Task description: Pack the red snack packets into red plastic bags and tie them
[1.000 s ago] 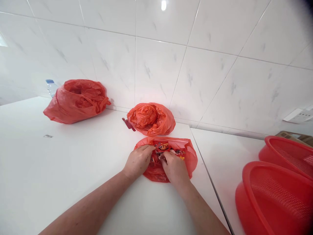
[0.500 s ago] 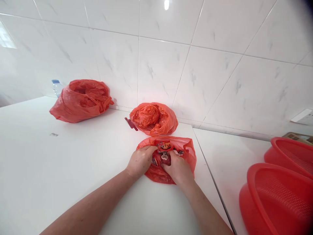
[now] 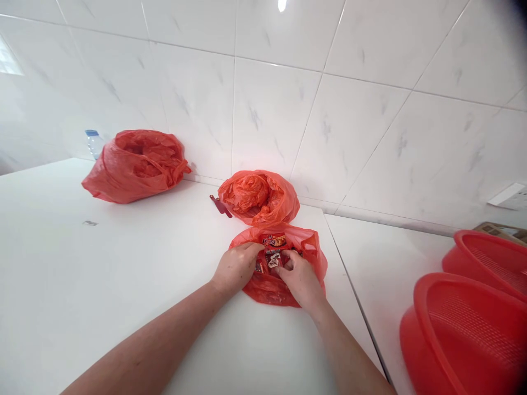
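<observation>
A small red plastic bag [image 3: 313, 258] lies open on the white counter [image 3: 123, 285], with several small wrapped packets [image 3: 275, 242] showing inside. My left hand [image 3: 236, 269] rests on the bag's left side, its fingers curled into the opening. My right hand [image 3: 300, 280] sits on the right side, fingers bent and pinching among the packets. What each hand grips is hidden by the fingers and the plastic.
A second red bag [image 3: 257, 197] sits just behind, against the tiled wall, with a small dark red clip [image 3: 221, 207] beside it. A larger red bag [image 3: 134, 164] and a clear bottle [image 3: 94, 142] stand far left. Two red mesh baskets [image 3: 465, 334] fill the right edge.
Both hands have shifted slightly within the bag's opening and the bag's rim has bunched closer around them. The view drifted a little.
</observation>
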Demonstrator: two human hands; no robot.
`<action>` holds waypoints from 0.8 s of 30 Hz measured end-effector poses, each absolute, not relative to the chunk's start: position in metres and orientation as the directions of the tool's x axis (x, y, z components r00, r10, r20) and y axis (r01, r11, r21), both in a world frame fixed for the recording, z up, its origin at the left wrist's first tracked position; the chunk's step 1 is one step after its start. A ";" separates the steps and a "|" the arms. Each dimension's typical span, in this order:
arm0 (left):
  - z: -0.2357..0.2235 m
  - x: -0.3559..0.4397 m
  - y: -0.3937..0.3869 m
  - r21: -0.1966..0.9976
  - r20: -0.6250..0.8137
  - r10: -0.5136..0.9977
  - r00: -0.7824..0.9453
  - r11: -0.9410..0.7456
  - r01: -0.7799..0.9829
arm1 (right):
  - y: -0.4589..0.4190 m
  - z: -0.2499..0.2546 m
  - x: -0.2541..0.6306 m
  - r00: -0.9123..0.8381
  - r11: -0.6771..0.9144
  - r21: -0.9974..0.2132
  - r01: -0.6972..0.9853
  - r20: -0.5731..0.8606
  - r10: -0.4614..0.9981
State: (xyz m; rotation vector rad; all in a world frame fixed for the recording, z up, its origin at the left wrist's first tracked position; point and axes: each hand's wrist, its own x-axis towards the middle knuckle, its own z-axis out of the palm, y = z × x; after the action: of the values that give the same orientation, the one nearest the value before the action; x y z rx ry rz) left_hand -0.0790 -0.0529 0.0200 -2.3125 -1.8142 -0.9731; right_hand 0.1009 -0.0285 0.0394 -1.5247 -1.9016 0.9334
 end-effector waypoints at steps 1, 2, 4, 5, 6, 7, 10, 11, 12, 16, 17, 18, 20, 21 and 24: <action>0.020 -0.079 -0.053 0.333 0.496 0.860 0.117 -0.313 0.889 | -0.028 0.039 0.102 -0.242 0.115 -0.801 0.587 -0.038 0.970; 0.020 -0.079 -0.053 0.332 0.497 0.859 0.120 -0.316 0.889 | -0.027 0.039 0.103 -0.260 0.108 -0.816 0.569 -0.054 0.964; 0.020 -0.079 -0.053 0.332 0.496 0.859 0.130 -0.325 0.885 | -0.027 0.041 0.105 -0.309 0.099 -0.834 0.543 -0.088 0.947; 0.021 -0.079 -0.053 0.333 0.494 0.859 0.135 -0.330 0.883 | -0.028 0.042 0.105 -0.344 0.096 -0.844 0.528 -0.109 0.932; 0.021 -0.079 -0.053 0.335 0.492 0.860 0.138 -0.333 0.881 | -0.028 0.043 0.105 -0.379 0.091 -0.854 0.512 -0.130 0.916; 0.021 -0.079 -0.053 0.337 0.490 0.860 0.140 -0.336 0.880 | -0.029 0.045 0.106 -0.411 0.086 -0.863 0.497 -0.147 0.900; 0.022 -0.079 -0.053 0.335 0.500 0.854 0.142 -0.342 0.878 | -0.032 0.049 0.107 -0.456 0.075 -0.871 0.485 -0.179 0.872; 0.022 -0.079 -0.054 0.334 0.504 0.852 0.143 -0.344 0.877 | -0.032 0.050 0.108 -0.459 0.072 -0.872 0.484 -0.183 0.869; 0.022 -0.078 -0.054 0.332 0.507 0.850 0.144 -0.347 0.877 | -0.033 0.050 0.108 -0.467 0.069 -0.876 0.477 -0.186 0.865; 0.024 -0.078 -0.054 0.348 0.499 0.855 0.140 -0.345 0.871 | -0.032 0.048 0.111 -0.506 0.057 -0.907 0.418 -0.180 0.844; 0.025 -0.077 -0.054 0.354 0.498 0.857 0.135 -0.343 0.870 | -0.032 0.047 0.111 -0.504 0.061 -0.909 0.413 -0.172 0.847; 0.026 -0.077 -0.055 0.356 0.498 0.857 0.134 -0.342 0.870 | -0.031 0.046 0.111 -0.490 0.064 -0.908 0.414 -0.163 0.856; 0.028 -0.076 -0.055 0.353 0.500 0.855 0.134 -0.343 0.870 | -0.030 0.045 0.109 -0.445 0.058 -0.905 0.421 -0.151 0.883; 0.029 -0.075 -0.056 0.350 0.500 0.855 0.138 -0.346 0.870 | -0.030 0.045 0.108 -0.422 0.047 -0.903 0.427 -0.153 0.894; 0.030 -0.075 -0.056 0.355 0.497 0.856 0.145 -0.353 0.866 | -0.030 0.048 0.106 -0.370 0.008 -0.893 0.450 -0.178 0.912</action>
State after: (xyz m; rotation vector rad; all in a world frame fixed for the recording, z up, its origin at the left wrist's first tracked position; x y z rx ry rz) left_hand -0.0748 -0.0563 0.0304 -2.3643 -1.7782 -1.0082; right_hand 0.1057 -0.0302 0.0479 -1.3943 -1.8335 1.3348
